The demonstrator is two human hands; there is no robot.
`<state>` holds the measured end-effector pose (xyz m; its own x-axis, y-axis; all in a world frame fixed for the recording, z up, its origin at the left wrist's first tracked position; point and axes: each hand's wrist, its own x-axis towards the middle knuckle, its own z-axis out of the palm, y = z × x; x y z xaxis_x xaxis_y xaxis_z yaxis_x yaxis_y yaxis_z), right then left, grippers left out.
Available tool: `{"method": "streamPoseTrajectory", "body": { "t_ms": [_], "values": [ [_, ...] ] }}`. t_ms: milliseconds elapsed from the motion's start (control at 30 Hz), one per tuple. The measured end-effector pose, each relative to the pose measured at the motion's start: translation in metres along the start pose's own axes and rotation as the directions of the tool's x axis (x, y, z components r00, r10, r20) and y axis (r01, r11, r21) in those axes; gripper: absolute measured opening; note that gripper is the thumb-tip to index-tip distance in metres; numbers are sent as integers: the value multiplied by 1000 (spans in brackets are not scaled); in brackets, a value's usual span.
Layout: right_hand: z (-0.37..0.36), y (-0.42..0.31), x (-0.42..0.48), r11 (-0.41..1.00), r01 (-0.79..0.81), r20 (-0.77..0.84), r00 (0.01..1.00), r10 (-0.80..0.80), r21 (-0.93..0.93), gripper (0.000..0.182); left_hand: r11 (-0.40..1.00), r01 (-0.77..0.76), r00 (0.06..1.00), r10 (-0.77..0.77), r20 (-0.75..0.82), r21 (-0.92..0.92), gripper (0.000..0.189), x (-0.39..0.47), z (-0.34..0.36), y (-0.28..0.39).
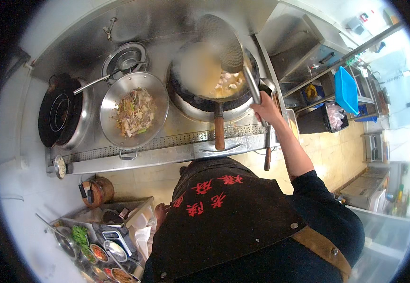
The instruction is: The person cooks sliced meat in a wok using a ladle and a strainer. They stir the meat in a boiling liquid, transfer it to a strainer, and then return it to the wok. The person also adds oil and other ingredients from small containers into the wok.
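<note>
My right hand [266, 109] grips the metal handle of a large perforated strainer [231, 53], which is tilted over a wok [208, 98] on the range. In the wok, pale pieces of food [229, 80] lie in yellowish liquid; steam or blur hides its left part. The wok's wooden handle [219, 131] points toward me. My left hand [162, 213] hangs low beside the apron, partly hidden; whether it holds anything cannot be told. Left of the wok stands a two-handled steel pan [160, 116] with a cooked mix of shredded food [136, 112].
An empty burner ring [58, 115] is at far left. A ladle [95, 84] rests across a round pot [127, 47]. Another ladle [268, 85] lies right of the wok. Behind me at lower left are bowls of chopped ingredients [99, 253]; a blue basket [345, 90] hangs at right.
</note>
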<state>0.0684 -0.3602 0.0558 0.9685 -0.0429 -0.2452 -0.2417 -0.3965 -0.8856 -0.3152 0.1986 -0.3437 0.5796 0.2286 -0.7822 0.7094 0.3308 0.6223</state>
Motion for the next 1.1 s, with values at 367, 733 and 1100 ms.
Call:
{"method": "streamPoseTrajectory", "body": {
  "t_ms": [367, 733, 1100],
  "values": [
    [23, 53, 25, 904, -310, 215, 943, 254, 294, 15, 991, 37, 998, -29, -60, 132, 30, -70, 50, 93],
    [-54, 37, 39, 956, -138, -204, 975, 86, -259, 22, 987, 154, 987, -156, -38, -48, 22, -36, 16, 22],
    [-34, 59, 95, 851, 110, -12, 991, -136, -514, 26, 998, 4, 994, -11, 110, 64, 30, -54, 57, 102]
  ]
}}
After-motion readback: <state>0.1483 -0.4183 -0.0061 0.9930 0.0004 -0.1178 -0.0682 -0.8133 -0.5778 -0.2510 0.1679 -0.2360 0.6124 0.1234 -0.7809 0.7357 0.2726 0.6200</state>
